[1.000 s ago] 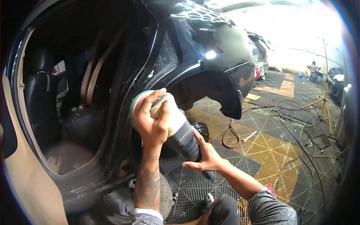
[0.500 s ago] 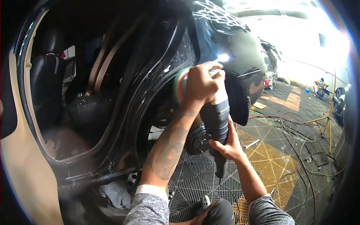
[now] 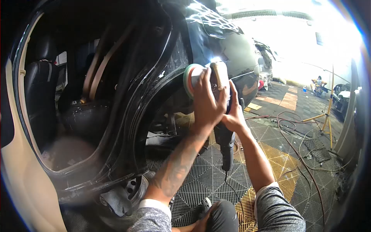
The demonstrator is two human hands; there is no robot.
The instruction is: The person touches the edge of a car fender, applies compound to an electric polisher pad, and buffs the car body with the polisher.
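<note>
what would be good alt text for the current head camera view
Left hand and right hand hold a power tool, its round pad close to a black car's wheel arch. A seat shows through the open doorway at left; a yellow stand rises from the floor at right.

- Polisher point(image 3: 228, 145) I hold: dark casing, matt, plastic by look.
- Its pad point(image 3: 188, 83): dull-edged; material I cannot confirm.
- Rear body panel point(image 3: 241, 48): black, smooth, glossy, with sharp reflections.
- Door opening frame point(image 3: 133, 127): dark, with dull, scuffed patches.
- Seat point(image 3: 40, 91): black, smooth, leather-like, low sheen.
- Floor tiles point(image 3: 193, 185): ribbed, plastic-looking.
- My sleeves point(image 3: 276, 208): soft grey mottled cloth, matt.
</note>
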